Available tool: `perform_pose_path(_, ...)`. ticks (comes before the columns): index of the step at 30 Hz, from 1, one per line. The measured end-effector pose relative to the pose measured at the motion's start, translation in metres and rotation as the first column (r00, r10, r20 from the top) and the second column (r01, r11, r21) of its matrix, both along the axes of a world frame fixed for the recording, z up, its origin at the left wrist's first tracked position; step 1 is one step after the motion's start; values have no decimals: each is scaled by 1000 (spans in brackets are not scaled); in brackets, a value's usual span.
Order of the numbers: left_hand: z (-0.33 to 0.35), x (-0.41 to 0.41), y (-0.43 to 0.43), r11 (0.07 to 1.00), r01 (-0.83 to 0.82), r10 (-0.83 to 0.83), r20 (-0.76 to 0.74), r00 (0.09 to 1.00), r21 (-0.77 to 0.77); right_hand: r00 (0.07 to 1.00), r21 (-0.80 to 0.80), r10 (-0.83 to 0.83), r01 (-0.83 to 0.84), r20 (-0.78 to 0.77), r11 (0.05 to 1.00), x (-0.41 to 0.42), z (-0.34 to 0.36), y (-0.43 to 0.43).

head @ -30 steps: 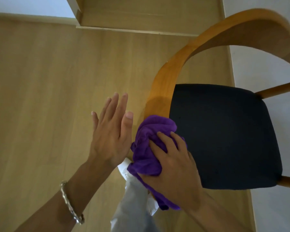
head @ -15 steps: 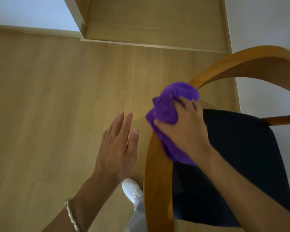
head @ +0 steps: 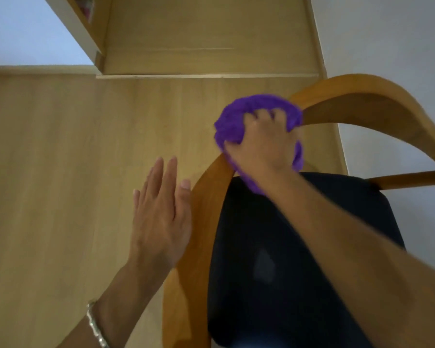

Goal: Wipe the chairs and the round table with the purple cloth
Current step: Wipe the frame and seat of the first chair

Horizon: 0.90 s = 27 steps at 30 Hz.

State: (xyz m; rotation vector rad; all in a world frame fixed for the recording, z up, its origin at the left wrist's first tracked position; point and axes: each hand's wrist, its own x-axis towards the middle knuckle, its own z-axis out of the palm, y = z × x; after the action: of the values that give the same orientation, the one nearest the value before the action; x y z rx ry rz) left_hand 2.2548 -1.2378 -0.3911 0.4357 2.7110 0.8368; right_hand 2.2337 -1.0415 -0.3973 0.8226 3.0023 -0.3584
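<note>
Your right hand (head: 260,144) grips the bunched purple cloth (head: 239,119) on the chair (head: 204,222)'s curved wooden backrest, at its far bend. Your left hand (head: 161,214) hovers flat, fingers straight and together, just left of the rail.

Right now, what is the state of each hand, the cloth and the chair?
chair: upright, its curved wooden rail under the cloth.
purple cloth: bunched, pressed on that rail.
right hand: grips the cloth.
left hand: flat, fingers straight, holds nothing.
</note>
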Motion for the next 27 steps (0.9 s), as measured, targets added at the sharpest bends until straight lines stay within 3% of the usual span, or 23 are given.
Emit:
perform_pose_path(3, 0, 6, 9, 996, -85, 85, 21, 996, 4, 982, -93, 176, -182, -66, 979, 25, -7, -37)
perform_pose_path(6, 5, 11, 21, 992, -127, 127, 30, 991, 12, 949, 7, 314, -314, -6, 949, 11, 5, -4)
perform_pose_path(9, 7, 24, 40, 990, -136, 136, 34, 990, 25, 959, 190, 233, -262, 161, 946, -6, 30, 69)
perform_pose_path(12, 7, 33, 63, 985, -164, 163, 24, 986, 58, 983, 233, 114, -146, 146, 961, -4, 42, 117)
perform_pose_path(15, 7, 39, 75, 983, -183, 183, -6, 983, 33, 969, 204, 215, -236, 119, 950, 4, 30, 88)
perform_pose_path(20, 6, 29, 63, 985, -169, 166, -71, 984, -32, 918, -57, 396, -397, -28, 916, 16, 1, -5)
perform_pose_path(24, 9, 23, 58, 985, -156, 150, -87, 985, -76, 896, 45, 444, -444, 14, 895, 10, 13, 35)
perform_pose_path(27, 16, 22, 73, 993, -110, 106, -73, 992, -44, 958, 172, 277, -286, 73, 943, 6, 39, 116)
